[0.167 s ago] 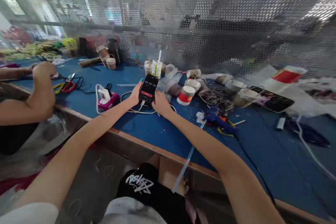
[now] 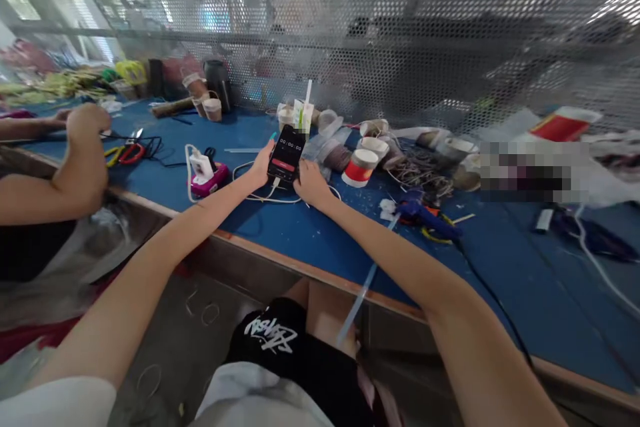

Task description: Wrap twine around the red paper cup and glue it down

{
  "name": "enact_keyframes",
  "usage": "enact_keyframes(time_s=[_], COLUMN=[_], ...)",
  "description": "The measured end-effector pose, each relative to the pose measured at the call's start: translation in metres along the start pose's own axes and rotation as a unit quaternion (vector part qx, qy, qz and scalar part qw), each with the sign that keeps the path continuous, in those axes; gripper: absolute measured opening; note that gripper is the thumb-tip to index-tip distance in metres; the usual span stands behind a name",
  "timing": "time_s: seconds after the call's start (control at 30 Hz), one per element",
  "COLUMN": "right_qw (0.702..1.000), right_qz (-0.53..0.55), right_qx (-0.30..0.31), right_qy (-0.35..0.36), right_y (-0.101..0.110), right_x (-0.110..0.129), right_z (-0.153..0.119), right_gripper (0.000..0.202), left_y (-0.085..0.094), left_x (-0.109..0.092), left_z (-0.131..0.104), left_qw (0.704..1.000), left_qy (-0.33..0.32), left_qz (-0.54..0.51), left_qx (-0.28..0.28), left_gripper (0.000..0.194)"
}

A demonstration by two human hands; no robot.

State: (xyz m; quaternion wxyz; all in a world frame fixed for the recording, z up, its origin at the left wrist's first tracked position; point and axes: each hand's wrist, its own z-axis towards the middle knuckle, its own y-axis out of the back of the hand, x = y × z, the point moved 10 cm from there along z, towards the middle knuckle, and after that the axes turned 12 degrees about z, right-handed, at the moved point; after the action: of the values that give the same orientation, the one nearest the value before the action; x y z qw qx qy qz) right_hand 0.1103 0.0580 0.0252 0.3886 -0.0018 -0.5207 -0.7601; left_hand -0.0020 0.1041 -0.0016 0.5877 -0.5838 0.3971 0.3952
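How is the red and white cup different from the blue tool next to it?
The red and white cup stands upright, while the blue tool lies flat. The cup is round and short; the tool is long, with a black cord trailing from it. Both rest on the blue table, untouched, right of the phone held by both hands.

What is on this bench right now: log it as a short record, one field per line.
surface: blue-topped workbench backed by perforated metal mesh
left hand: grips the left edge of a black smartphone showing a timer
right hand: at the phone's lower right corner
cable: white charging lead runs from the phone's base
nearby: red-and-white paper cup, blue glue gun
other person: bare arm resting at the left
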Motion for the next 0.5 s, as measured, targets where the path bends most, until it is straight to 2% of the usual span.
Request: enact_keyframes(time_s=[0.1, 0.23, 0.5], right_qw=[1.0, 1.0, 1.0], right_qz=[-0.002, -0.005, -0.008], right_qx=[0.003, 0.009, 0.017], right_qy=[0.005, 0.007, -0.01], right_y=[0.0013, 0.0028, 0.0013], right_x=[0.0022, 0.0039, 0.0013], right_z=[0.0, -0.0007, -0.0016], right_gripper=[0.038, 0.038, 0.036], left_y=[0.0018, -0.0004, 0.0011], left_x=[-0.006, -0.0102, -0.0107], left_z=[-0.0018, -0.006, -0.007], left_qw=[0.999, 0.999, 0.998], left_qy=[-0.026, -0.043, -0.046], left_qz=[0.004, 0.01, 0.024], left_qx=[-0.018, -0.017, -0.021], left_gripper=[0.033, 0.028, 0.024])
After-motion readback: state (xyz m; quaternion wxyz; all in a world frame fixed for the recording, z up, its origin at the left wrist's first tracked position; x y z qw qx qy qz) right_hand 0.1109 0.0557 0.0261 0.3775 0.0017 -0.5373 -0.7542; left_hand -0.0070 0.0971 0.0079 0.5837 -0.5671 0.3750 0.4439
